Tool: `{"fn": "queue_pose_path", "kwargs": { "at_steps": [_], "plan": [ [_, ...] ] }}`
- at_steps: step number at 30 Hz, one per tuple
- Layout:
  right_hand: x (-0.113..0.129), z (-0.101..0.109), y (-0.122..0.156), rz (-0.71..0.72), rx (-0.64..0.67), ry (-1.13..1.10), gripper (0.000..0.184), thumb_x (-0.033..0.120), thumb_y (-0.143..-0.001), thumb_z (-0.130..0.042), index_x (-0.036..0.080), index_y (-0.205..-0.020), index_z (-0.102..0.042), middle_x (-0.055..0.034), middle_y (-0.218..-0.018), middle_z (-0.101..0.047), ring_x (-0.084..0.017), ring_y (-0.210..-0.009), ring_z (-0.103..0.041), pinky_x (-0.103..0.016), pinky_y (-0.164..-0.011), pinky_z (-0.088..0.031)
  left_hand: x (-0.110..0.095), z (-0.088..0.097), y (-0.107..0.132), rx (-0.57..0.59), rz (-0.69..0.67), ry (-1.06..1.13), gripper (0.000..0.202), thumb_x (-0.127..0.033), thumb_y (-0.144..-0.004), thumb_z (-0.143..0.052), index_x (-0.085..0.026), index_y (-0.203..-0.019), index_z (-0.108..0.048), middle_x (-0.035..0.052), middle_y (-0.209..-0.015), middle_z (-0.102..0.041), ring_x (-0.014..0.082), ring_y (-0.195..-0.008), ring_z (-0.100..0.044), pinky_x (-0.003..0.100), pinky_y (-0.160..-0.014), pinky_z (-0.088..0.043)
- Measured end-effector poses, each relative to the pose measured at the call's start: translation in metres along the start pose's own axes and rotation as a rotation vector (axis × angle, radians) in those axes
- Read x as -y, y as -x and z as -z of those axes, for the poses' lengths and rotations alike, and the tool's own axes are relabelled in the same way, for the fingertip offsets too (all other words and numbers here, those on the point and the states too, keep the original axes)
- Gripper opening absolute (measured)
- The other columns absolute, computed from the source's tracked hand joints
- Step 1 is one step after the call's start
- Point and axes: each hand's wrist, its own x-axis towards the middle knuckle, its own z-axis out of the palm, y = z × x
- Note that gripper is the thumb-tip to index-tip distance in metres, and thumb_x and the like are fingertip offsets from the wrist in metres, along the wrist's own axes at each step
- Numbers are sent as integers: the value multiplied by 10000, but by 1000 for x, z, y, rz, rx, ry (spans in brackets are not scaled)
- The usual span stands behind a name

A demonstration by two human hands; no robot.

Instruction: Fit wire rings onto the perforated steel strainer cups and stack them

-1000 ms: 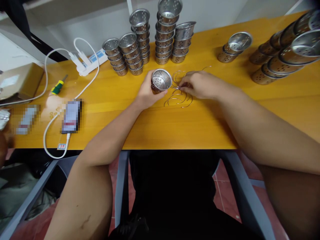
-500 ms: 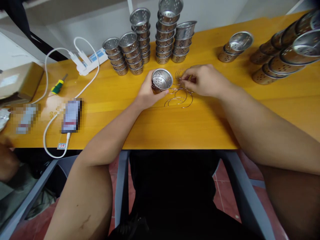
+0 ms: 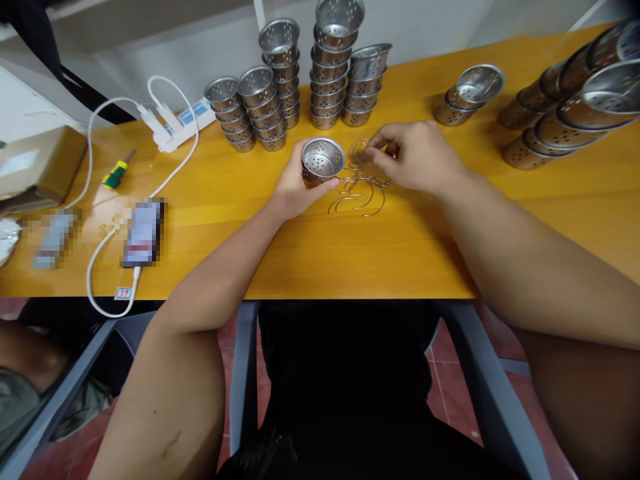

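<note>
- Head view: the left hand [image 3: 295, 190] is closed round a perforated steel cup [image 3: 323, 160], thumb along its near side, holding it on the table [image 3: 350, 253] with the open mouth tipped up towards the camera.
- The right hand [image 3: 415, 157] has its thumb and forefinger narrowed to a pinch on a thin wire loop [image 3: 367, 148], and the other fingers are curled in loosely.
- The pinched loop sits just right of the cup's rim, close beside it; whether it touches the rim cannot be told.
- Between the two hands lies a tangle of wires [image 3: 361, 193], curved pieces spread flat on the table, touching the cup's right side and running towards the person. The right hand is the nearer one to it.
- Behind the cup stand upright stacks of cups [image 3: 330, 73], well apart from the hands.
- To the far right more stacks lie on their sides as tipped rows [image 3: 560, 107], with a nested pair [image 3: 470, 90] between them and the upright ones.
- Off to the left, a power strip [image 3: 180, 120], a screwdriver [image 3: 116, 175], a phone [image 3: 143, 233] on a white cable and a cardboard box [image 3: 40, 163].
</note>
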Motion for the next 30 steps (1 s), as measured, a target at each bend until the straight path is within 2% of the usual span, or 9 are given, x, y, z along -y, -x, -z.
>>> {"fn": "queue_pose_path", "kwargs": {
  "at_steps": [6, 11, 15, 18, 21, 24, 27, 30],
  "plan": [
    [0, 0, 1, 0, -109, -15, 228, 357, -1266, -632, 236, -1307, -821, -232, -1431, -940, -380, -1220, -853, -537, -1215, -674, -13, 1, -1, -17, 13, 5, 939, -707, -1163, -887, -301, -1876, -431, 159, -1730, -730, 344, -1674, -784, 589, -1515, -624],
    [-6, -4, 0, -28, -211, -105, 220, 328, -1296, -628, 224, -1434, -765, -241, -1425, -926, -316, -1117, -841, -462, -1152, -652, -7, 1, 0, 24, 25, -35, 988, -675, -1148, -873, -280, -1906, -376, 205, -1768, -695, 401, -1754, -713, 665, -1566, -554],
    [-9, -7, -3, -19, -227, -169, 223, 333, -1296, -656, 213, -1434, -784, -214, -1357, -928, -281, -1067, -819, -413, -1084, -634, -2, 1, 1, 20, 5, -23, 1014, -725, -1134, -894, -282, -1892, -385, 201, -1776, -684, 386, -1730, -733, 638, -1542, -581],
    [-10, -7, -4, -8, -217, -191, 259, 443, -1282, -694, 232, -1381, -806, -199, -1308, -924, -309, -1070, -800, -440, -1079, -642, 0, -1, 1, 3, -16, -25, 1016, -752, -1137, -892, -307, -1892, -377, 177, -1777, -679, 372, -1730, -741, 618, -1515, -617],
    [-10, -7, -3, 13, -205, -205, 345, 598, -1276, -706, 273, -1332, -805, -202, -1363, -910, -349, -1122, -785, -486, -1105, -645, 4, -5, 1, -7, -24, 0, 1018, -787, -1160, -844, -342, -1910, -320, 166, -1784, -657, 343, -1693, -767, 582, -1452, -676],
    [-8, -7, -2, 35, -167, -199, 428, 687, -1272, -690, 280, -1330, -809, -189, -1384, -905, -346, -1118, -759, -493, -1107, -643, 8, -7, 1, -28, -16, 80, 1009, -811, -1154, -833, -365, -1894, -311, 164, -1752, -661, 314, -1612, -812, 555, -1378, -731],
    [-5, -6, 0, 38, -145, -183, 504, 763, -1271, -666, 290, -1346, -825, -158, -1296, -893, -328, -1054, -709, -481, -1076, -631, 12, -8, 1, -23, 23, 120, 1033, -826, -1150, -836, -391, -1907, -284, 155, -1735, -667, 308, -1593, -826, 576, -1374, -739],
    [-6, -6, -1, 43, -135, -175, 569, 849, -1259, -645, 315, -1333, -826, -107, -1101, -827, -303, -928, -604, -480, -992, -602, 18, -8, 0, 29, -7, 129, 1088, -897, -1137, -811, -390, -1927, -261, 152, -1759, -657, 324, -1635, -813, 593, -1393, -725]
  ]
}}
